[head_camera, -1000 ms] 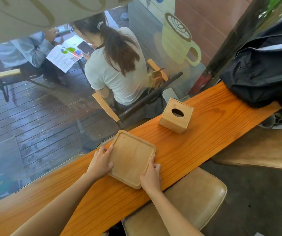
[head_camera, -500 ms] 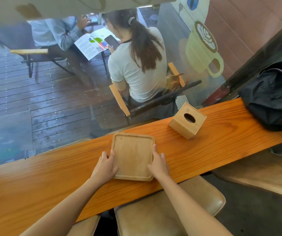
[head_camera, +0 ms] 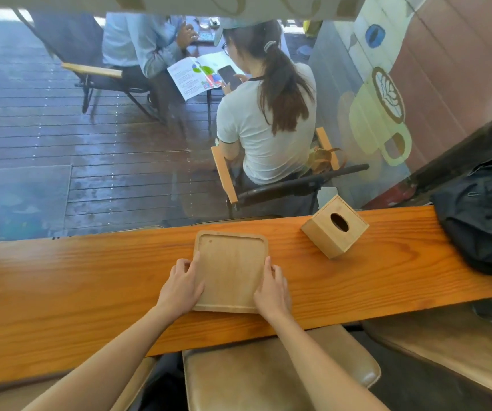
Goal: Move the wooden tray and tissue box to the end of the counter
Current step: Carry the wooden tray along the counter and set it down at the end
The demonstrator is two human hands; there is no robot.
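A square pale wooden tray [head_camera: 230, 262] with a raised rim lies flat on the long orange wooden counter [head_camera: 90, 286]. My left hand [head_camera: 181, 287] grips the tray's left edge and my right hand [head_camera: 272, 290] grips its right edge, both near the front corners. A cube-shaped wooden tissue box [head_camera: 334, 226] with an oval hole on top stands on the counter to the right of the tray, turned at an angle and apart from it.
A black backpack [head_camera: 485, 215] fills the counter's right end. A glass window runs along the counter's far edge; people sit at a table outside. Tan padded stools [head_camera: 268, 378] stand below the front edge. The counter stretches far to the left.
The view has swung left, so the tray now sits square to me. My hands have kept their hold on its two sides. The tissue box has stayed where it was.
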